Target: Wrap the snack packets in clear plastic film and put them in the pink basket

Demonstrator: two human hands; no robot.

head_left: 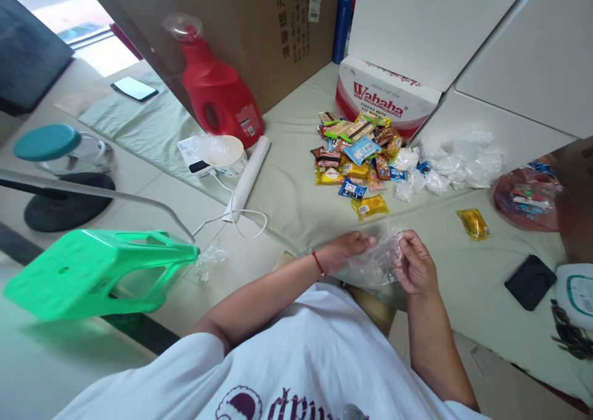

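A clear plastic bag [377, 260] stretches between my two hands, close in front of my shirt. My left hand [345, 251], with a red string at its wrist, is closed on the bag's left side. Fingers of my right hand [417, 265] pinch the bag's upper right part. Beyond them lies a heap of small wrapped snacks [356, 151] in yellow, brown, blue and green. One yellow packet [370, 206] rests at the near edge of the heap, and another yellow packet [473, 223] lies apart to the right.
Crumpled clear bags [456, 163] are piled right of the snacks, beside a reddish translucent bowl [523, 207]. A Wahaba carton [386, 96] stands behind. Leftward are a red jug [217, 86], a paper tub [227, 155] with a white cable, and a tipped green stool [92, 272].
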